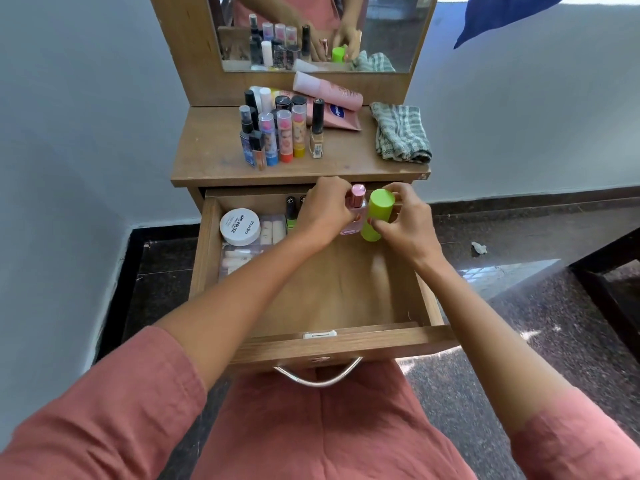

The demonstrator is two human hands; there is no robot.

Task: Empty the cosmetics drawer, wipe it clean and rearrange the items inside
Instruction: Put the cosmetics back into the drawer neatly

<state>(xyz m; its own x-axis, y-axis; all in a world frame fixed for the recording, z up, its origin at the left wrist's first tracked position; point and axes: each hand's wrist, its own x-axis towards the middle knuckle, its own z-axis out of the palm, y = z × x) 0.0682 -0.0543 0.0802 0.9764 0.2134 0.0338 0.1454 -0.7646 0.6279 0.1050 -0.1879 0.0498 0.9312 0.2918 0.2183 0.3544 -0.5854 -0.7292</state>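
The wooden drawer [343,336] is pulled out below the dresser top. At its far end my left hand [323,211] holds a pink bottle [356,216] with a rose-gold cap. My right hand [403,220] grips a lime-green cylinder [377,216] right beside it. Both stand upright, close together. In the drawer's left side lie a white nail-polish-remover tub [240,226], a clear packet of sponges [272,230] and dark-capped nail polish bottles [291,211]. The drawer's middle and near floor is bare wood.
On the dresser top [207,150] stand several lip balm tubes and small bottles [273,133], pink tubes [329,90] lie behind them, and a folded green-checked cloth [400,133] lies at the right. A mirror [388,29] stands behind. A dark bench edge [609,261] is at right.
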